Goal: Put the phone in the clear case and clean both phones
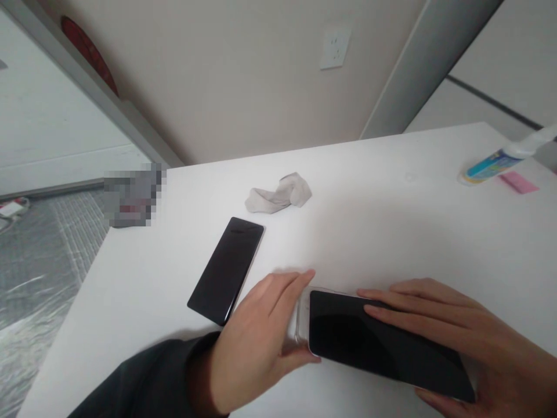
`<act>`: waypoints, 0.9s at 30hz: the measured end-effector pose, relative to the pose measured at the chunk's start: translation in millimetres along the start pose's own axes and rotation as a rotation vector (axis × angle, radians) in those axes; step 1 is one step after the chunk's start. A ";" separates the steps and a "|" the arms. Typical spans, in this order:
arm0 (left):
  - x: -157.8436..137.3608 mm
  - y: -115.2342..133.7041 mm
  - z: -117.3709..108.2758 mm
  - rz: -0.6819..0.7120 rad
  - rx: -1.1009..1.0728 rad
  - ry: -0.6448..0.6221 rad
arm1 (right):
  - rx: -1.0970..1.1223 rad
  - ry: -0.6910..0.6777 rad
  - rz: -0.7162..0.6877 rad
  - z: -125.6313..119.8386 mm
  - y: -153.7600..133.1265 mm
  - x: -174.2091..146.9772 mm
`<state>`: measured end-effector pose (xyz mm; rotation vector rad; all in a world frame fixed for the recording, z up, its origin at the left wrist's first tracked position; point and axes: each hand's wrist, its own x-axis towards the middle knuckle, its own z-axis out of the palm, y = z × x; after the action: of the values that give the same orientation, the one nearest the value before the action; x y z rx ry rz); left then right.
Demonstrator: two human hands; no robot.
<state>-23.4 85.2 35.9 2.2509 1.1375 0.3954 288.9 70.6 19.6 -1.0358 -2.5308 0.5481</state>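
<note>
A black-screened phone [383, 342] lies on its back at the lower right, its screen up. My right hand [456, 325] is closed around its right part, fingers over the top edge and thumb below. Past the phone's left end shows a clear phone case [302, 316], partly hidden by the phone and my fingers. My left hand [265, 334] is closed around that case's left end, with the thumb at the phone's lower left corner. How far the phone sits inside the case cannot be made out. Left of my hands a second phone [228, 270] rests flat, screen dark.
A crumpled grey cloth [281, 194] lies toward the back of the white table [365, 232]. At the right stand a white bottle with a blue label [491, 165] and, beside it, a pink pad [518, 182]. A blurred-out item [134, 197] sits on the left corner.
</note>
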 end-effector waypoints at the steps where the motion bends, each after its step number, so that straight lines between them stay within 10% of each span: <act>1: -1.8 -0.3 0.7 -0.001 -0.003 -0.004 | 0.008 -0.007 -0.007 1.4 -0.5 0.7; 27: -11.7 -0.4 -6.3 -0.137 -0.053 0.006 | 0.131 -0.091 0.103 18.7 -13.6 -11.2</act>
<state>-33.7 78.2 40.6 2.1133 1.2610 0.3727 279.9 49.6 7.9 -1.1201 -2.4904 0.7955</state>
